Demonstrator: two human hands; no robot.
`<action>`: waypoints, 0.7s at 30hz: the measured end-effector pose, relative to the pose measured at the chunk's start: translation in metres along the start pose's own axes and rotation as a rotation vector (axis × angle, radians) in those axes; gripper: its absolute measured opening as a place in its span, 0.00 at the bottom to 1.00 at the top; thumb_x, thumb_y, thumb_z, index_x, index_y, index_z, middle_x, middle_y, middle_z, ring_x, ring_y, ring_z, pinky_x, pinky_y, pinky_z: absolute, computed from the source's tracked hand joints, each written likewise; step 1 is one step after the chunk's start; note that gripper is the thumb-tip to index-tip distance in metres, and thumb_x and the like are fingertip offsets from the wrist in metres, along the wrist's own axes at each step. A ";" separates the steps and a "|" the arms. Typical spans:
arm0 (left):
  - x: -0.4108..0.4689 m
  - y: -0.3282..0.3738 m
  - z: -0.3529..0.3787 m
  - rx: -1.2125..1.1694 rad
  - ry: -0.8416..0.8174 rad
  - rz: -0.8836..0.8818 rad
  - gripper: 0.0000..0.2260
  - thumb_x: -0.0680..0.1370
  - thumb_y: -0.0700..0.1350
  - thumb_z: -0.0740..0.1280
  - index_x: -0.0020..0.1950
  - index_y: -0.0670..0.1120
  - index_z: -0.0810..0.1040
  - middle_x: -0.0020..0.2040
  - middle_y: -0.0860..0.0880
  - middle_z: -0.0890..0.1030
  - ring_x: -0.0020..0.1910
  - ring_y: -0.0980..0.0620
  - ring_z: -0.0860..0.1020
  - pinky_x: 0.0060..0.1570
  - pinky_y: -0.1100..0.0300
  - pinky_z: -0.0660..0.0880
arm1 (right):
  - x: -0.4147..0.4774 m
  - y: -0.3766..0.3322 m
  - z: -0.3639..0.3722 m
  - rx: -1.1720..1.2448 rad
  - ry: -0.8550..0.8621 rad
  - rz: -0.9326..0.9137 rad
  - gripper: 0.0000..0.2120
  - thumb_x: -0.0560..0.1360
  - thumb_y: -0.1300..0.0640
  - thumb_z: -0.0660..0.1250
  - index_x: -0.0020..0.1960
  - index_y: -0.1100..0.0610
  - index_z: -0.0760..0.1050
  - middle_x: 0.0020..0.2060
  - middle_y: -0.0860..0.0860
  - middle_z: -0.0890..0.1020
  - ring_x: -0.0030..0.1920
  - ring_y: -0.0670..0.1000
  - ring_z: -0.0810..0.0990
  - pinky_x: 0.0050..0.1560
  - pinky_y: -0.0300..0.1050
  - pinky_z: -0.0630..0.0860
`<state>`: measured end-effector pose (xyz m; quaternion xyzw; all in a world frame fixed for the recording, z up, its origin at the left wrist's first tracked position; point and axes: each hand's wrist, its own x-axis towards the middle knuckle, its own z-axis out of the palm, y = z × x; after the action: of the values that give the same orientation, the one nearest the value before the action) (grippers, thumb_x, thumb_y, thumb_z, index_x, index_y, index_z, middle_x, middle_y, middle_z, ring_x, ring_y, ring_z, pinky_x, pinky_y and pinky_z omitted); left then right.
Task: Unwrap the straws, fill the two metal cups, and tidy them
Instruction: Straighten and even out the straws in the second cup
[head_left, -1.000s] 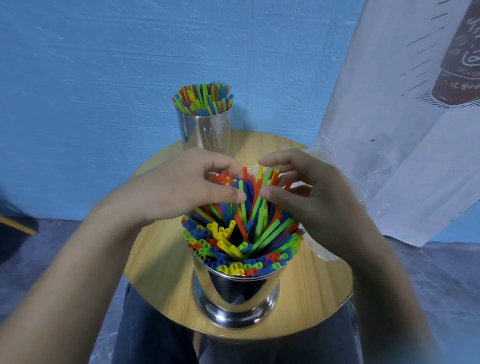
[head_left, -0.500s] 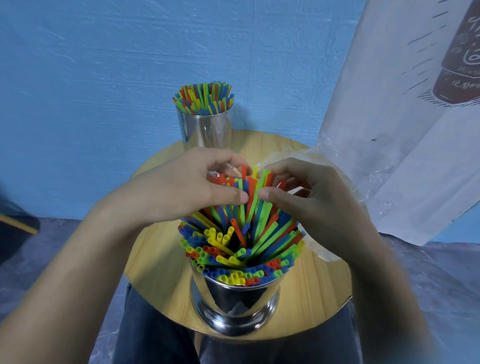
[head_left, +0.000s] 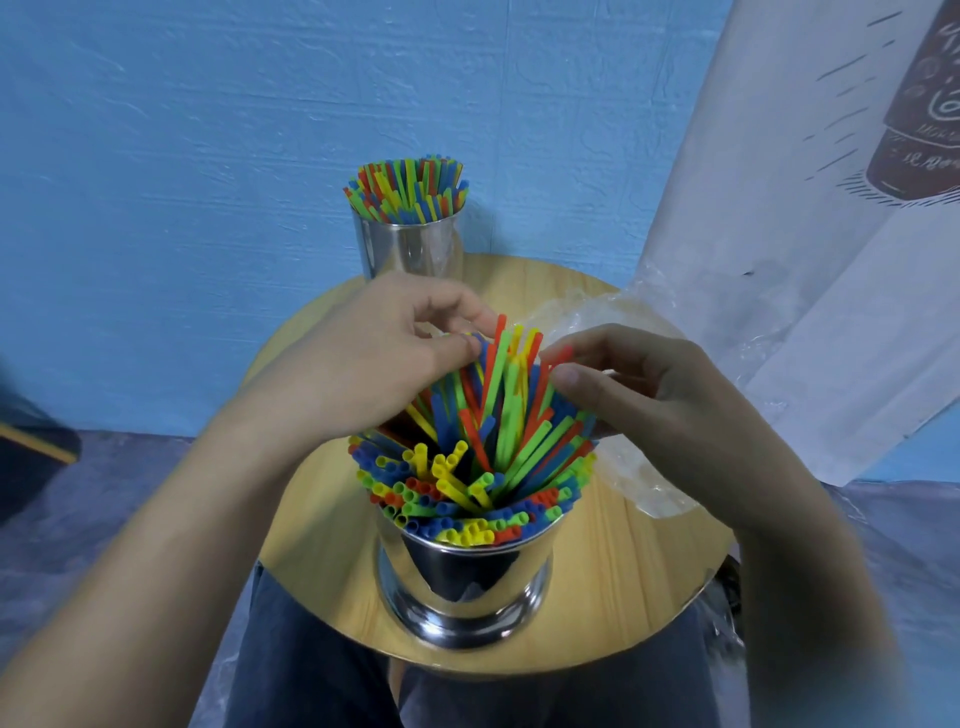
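A shiny metal cup (head_left: 467, 582) stands at the near edge of the round wooden table (head_left: 623, 571), packed with coloured straws (head_left: 467, 483) that lean and splay unevenly. My left hand (head_left: 363, 364) and my right hand (head_left: 649, 395) close around the taller far straws from either side, fingertips pinching them together. A second metal cup (head_left: 410, 249) at the table's far side holds an even bunch of straws (head_left: 405, 187).
A crumpled clear plastic wrapper (head_left: 623, 478) lies on the table under and behind my right hand. A white printed sheet (head_left: 805, 234) hangs at the right. A blue wall rises behind the table. My dark-trousered legs show below the table edge.
Both hands have drawn back from the centre of the bundle, and the far straws now stand taller and more gathered between the fingertips.
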<state>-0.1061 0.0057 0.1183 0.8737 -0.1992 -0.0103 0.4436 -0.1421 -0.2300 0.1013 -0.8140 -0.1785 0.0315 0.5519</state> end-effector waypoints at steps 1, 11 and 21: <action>-0.001 0.000 0.000 0.012 0.016 -0.004 0.05 0.77 0.50 0.70 0.45 0.61 0.83 0.44 0.57 0.83 0.47 0.48 0.84 0.58 0.43 0.79 | 0.000 0.000 0.000 -0.008 -0.018 0.011 0.14 0.75 0.46 0.67 0.56 0.51 0.82 0.49 0.45 0.86 0.51 0.47 0.86 0.51 0.43 0.84; -0.007 0.004 -0.017 -0.020 -0.243 -0.070 0.16 0.76 0.49 0.75 0.61 0.64 0.79 0.52 0.60 0.82 0.52 0.62 0.82 0.45 0.69 0.77 | 0.004 0.001 0.004 -0.023 0.013 0.017 0.07 0.81 0.54 0.67 0.52 0.53 0.83 0.46 0.45 0.86 0.47 0.45 0.85 0.46 0.37 0.81; 0.005 0.013 -0.004 0.033 -0.157 -0.022 0.06 0.74 0.51 0.76 0.49 0.56 0.84 0.47 0.53 0.85 0.47 0.55 0.84 0.51 0.53 0.81 | 0.005 0.005 0.004 0.106 0.052 -0.034 0.08 0.80 0.61 0.68 0.56 0.55 0.83 0.50 0.50 0.87 0.53 0.49 0.86 0.48 0.41 0.81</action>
<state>-0.1047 -0.0002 0.1317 0.8795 -0.2241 -0.0802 0.4121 -0.1373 -0.2269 0.0960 -0.7810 -0.1759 0.0105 0.5991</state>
